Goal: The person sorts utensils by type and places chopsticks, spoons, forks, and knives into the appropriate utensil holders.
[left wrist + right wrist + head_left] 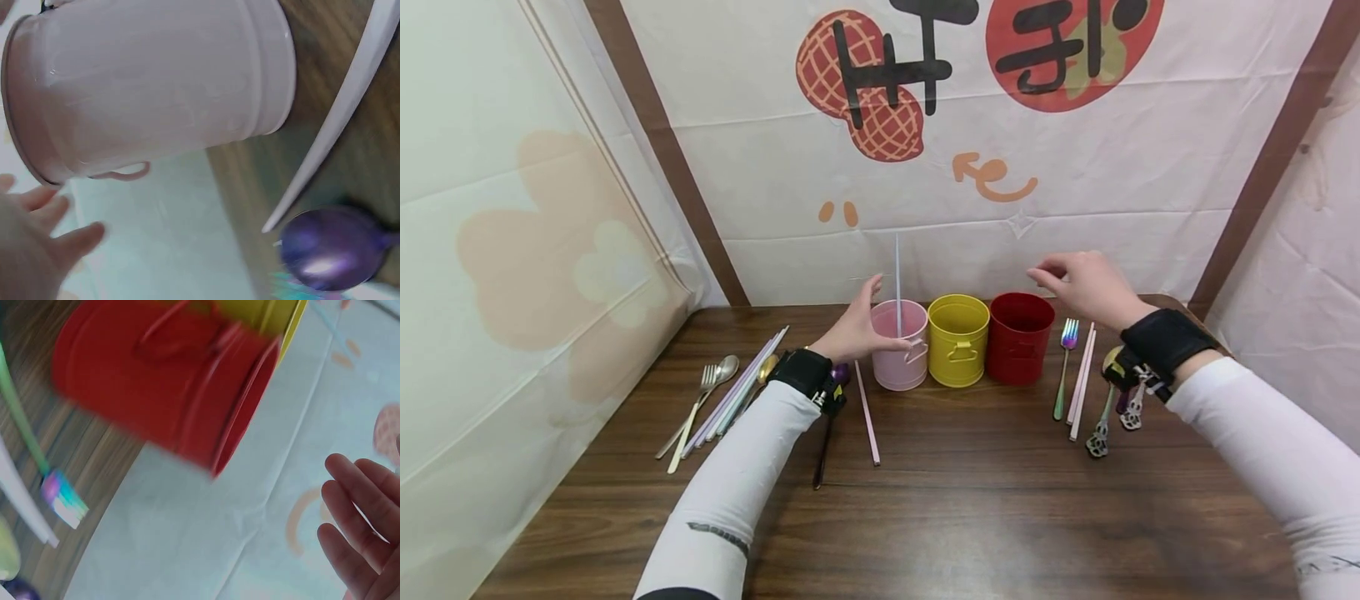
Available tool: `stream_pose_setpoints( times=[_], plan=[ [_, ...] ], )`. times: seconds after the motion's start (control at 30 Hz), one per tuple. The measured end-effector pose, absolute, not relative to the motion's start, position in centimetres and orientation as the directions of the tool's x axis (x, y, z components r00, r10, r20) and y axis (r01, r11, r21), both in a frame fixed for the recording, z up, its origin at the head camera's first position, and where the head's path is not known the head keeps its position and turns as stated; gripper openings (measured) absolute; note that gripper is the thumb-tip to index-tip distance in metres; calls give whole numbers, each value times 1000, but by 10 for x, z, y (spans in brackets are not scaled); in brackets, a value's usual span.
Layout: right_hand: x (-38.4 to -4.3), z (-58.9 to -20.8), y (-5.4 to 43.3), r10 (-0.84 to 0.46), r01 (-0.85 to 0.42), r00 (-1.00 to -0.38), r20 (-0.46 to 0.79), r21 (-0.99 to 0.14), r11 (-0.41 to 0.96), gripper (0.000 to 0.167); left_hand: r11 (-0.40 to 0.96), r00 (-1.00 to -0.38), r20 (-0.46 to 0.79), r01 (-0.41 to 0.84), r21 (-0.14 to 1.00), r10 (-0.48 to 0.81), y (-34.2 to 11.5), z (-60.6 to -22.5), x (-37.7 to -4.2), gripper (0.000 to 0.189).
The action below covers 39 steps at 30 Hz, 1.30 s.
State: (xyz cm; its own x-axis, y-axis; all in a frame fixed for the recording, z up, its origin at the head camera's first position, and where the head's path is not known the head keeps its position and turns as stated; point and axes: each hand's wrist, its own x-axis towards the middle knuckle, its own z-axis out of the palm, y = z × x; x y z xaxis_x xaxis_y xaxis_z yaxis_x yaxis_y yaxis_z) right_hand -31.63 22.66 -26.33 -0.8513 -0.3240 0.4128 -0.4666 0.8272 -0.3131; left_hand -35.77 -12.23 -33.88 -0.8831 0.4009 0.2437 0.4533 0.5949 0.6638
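My left hand [852,329] is at the left side of a pink bucket [900,367], thumb and fingers spread apart near its rim, holding nothing. In the left wrist view the fingertips [87,240] show close to that rim. A pale blue chopstick [898,271] stands upright in the pink bucket. To its right are a yellow bucket [957,358] and a red bucket [1019,354]. My right hand [1093,287] hovers beyond the red bucket's right side with nothing in it; its fingers [356,509] look relaxed in the right wrist view.
Left on the table [970,508] lie a fork [700,392], a silver spoon [727,368], several chopsticks [737,392] and a purple spoon [328,250]. One pink chopstick [868,417] lies by the pink bucket. At right are a rainbow fork [1065,367], pink chopsticks [1081,383] and ornate-handled cutlery [1097,437].
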Motion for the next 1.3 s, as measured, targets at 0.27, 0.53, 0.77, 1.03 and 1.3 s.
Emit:
stream_pose_setpoints(
  times=[0.27, 0.53, 0.77, 1.03, 1.3],
  plan=[
    [-322, -280, 273, -276, -396, -876, 397, -261, 881, 35, 637, -776, 378, 631, 442, 505, -91, -308, -350, 103],
    [-329, -314, 289, -230, -284, -948, 218, -262, 922, 31, 706, -781, 219, 623, 335, 585, -56, -309, -352, 103],
    [-336, -342, 278, -214, -218, -976, 43, -260, 941, 24, 776, -822, 174, 570, 271, 542, -49, -324, -360, 102],
    [-347, -373, 273, -147, -137, -989, -20, -262, 955, 29, 786, -829, 144, 558, 266, 540, -48, -331, -362, 99],
    [-351, -383, 272, -83, -35, -991, -106, -389, 920, 32, 803, -859, 114, 509, 311, 500, -49, -332, -361, 98]
  ],
)
